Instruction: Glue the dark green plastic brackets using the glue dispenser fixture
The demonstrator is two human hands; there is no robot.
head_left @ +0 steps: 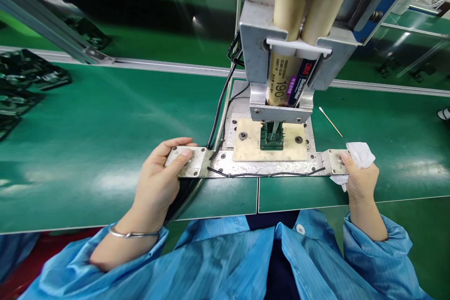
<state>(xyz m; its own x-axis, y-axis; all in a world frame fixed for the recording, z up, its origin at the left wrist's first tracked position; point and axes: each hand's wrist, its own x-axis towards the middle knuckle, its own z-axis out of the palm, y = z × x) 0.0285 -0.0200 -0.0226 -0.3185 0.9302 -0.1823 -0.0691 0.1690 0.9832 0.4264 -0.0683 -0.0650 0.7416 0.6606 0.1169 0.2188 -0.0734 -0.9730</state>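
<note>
The metal bar (pixel 281 167) is lying between my hands: my left hand (pixel 160 183) is clamping its nine-o'clock end, and my right hand (pixel 358 182), closed on a white cloth (pixel 362 153), is thumbing its three-o'clock end. At twelve, a glue cartridge (pixel 284 86) is hiding the green part (pixel 272 139) from above.

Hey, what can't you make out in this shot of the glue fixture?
Head view:
- Nozzle tip: hidden behind the dispenser bracket above the green part.
- Left tab: part hidden under the left hand thumb.
- Right hand: its grip hidden by the white cloth.
- Black trays: blurred, cut by left edge.
</note>
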